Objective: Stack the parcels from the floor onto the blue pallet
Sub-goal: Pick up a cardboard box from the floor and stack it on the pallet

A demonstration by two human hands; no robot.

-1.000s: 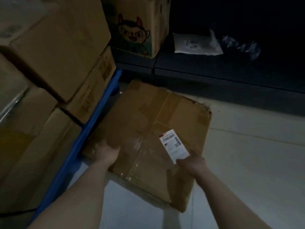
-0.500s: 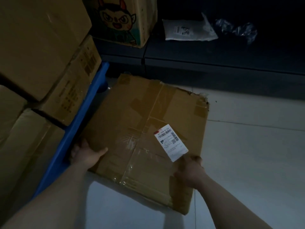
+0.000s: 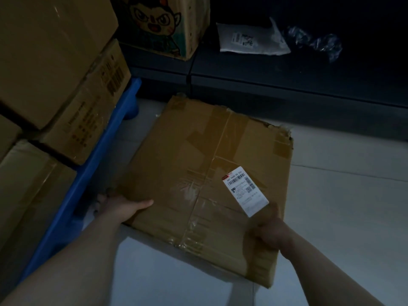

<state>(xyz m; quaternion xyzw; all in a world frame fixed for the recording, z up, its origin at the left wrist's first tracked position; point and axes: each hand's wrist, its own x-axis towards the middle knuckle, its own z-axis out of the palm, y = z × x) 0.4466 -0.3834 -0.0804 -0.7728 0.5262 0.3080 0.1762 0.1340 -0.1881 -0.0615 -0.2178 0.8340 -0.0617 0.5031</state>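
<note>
Fingers [image 3: 102, 198] of left hand [image 3: 119, 209] curl under near-left edge of the flat cardboard parcel [image 3: 198, 155], thumb lying flat on top. Right hand [image 3: 271, 235] grips parcel's near-right edge just beside its white label [image 3: 245, 191], fingers curled round the edge, dim. Parcel sits low over the floor [image 3: 342, 217], cannot tell if touching. Blue pallet [image 3: 88, 177] just left of parcel, stacked cartons [image 3: 55, 62] on it

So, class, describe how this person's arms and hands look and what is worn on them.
Left hand and right hand are bare: no gloves, rings or watch show. Both forearms are bare too, no sleeve in view. Dim light hides finer marks.
</note>
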